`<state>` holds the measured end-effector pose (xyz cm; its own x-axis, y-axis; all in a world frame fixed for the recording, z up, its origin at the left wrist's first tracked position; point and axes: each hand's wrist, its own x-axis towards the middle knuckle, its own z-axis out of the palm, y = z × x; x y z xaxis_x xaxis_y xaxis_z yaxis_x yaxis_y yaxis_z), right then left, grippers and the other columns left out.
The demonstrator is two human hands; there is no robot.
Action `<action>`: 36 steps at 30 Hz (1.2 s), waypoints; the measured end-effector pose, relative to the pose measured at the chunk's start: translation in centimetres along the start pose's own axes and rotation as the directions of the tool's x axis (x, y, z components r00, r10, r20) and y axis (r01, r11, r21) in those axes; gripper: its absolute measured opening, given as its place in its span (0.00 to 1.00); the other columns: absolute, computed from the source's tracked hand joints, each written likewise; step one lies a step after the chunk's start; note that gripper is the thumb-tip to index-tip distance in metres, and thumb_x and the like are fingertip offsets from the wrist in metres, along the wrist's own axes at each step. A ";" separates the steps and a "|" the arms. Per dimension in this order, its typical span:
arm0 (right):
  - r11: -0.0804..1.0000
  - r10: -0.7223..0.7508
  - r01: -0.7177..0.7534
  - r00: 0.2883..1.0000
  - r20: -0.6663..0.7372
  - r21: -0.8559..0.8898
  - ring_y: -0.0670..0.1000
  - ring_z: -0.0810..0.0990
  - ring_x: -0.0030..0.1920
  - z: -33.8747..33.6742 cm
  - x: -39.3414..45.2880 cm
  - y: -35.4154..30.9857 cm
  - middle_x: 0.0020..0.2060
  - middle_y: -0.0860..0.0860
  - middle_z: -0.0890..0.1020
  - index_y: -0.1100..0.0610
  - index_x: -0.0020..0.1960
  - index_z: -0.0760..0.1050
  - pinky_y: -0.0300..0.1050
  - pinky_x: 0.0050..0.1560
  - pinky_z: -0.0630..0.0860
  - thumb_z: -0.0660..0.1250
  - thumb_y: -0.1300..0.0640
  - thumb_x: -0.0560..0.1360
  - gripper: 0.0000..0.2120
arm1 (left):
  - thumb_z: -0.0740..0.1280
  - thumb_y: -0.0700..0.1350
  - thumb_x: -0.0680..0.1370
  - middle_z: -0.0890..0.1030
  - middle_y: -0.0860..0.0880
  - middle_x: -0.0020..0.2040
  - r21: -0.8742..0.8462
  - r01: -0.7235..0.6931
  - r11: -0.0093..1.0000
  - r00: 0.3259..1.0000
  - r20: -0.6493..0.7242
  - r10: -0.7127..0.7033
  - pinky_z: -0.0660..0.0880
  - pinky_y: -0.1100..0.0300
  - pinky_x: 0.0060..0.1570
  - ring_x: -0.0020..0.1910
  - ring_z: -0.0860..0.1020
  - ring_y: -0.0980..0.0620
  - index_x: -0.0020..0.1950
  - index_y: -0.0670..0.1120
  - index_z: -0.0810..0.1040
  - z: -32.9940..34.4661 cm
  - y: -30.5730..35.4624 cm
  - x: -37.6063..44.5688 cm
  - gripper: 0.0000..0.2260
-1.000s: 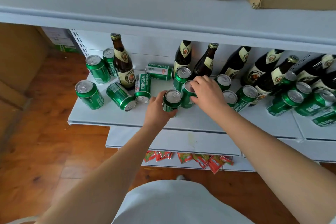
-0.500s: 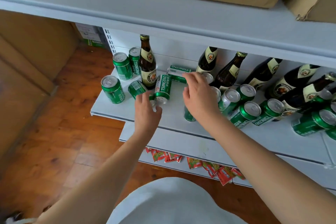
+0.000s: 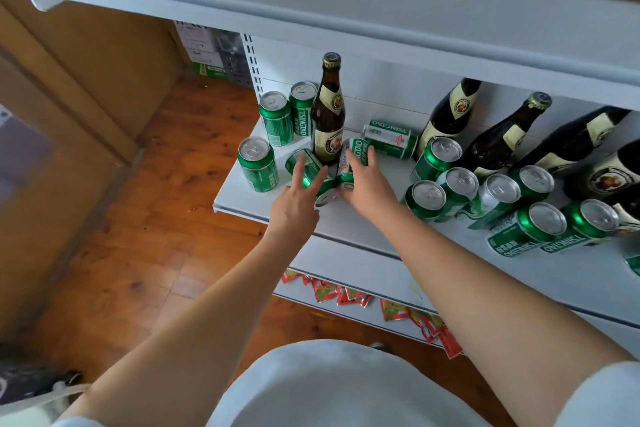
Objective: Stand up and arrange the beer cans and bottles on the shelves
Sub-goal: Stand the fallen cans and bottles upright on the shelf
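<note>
On the white shelf (image 3: 377, 230), two green beer cans lie on their sides in front of an upright brown bottle (image 3: 328, 114). My left hand (image 3: 296, 199) touches the left lying can (image 3: 304, 168) with two straight, spread fingers. My right hand (image 3: 365, 182) curls its fingers round the right lying can (image 3: 352, 156). Three green cans stand upright at the shelf's left end (image 3: 258, 165) (image 3: 276, 118) (image 3: 303, 108). Another can (image 3: 389, 138) lies against the back panel. Several cans (image 3: 460, 188) stand or lie to the right, with dark bottles (image 3: 450, 114) leaning behind them.
The upper shelf (image 3: 311, 7) overhangs the bottles and carries cardboard boxes. A lower shelf holds red snack packets (image 3: 346, 295). Large cardboard boxes (image 3: 86, 73) stand at the left over a wooden floor (image 3: 166, 211). The shelf's left edge ends beside the upright cans.
Both hands moved left from the middle cans to the two lying cans by the upright bottle. My left hand let go of the can it held.
</note>
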<state>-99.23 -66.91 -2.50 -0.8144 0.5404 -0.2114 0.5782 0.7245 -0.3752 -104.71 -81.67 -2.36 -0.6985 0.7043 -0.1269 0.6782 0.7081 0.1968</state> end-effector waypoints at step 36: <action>0.934 -0.072 0.042 0.995 -0.073 -0.354 0.56 0.76 0.43 -8.9 -1.6 1.3 0.45 0.52 0.75 0.57 0.64 0.65 0.45 0.36 0.69 0.67 0.43 0.72 0.28 | 0.75 0.53 0.68 0.73 0.44 0.55 -0.326 -0.062 0.943 0.964 -0.265 -0.029 0.75 0.50 0.47 0.55 0.73 0.43 0.63 0.42 0.71 -2.3 1.4 1.1 0.29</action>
<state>-96.72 -63.04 5.43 -0.8480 0.5167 -0.1177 0.5239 0.8508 -0.0398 -105.03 -79.97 0.00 -0.7533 0.6447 0.1301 0.6083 0.6077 0.5106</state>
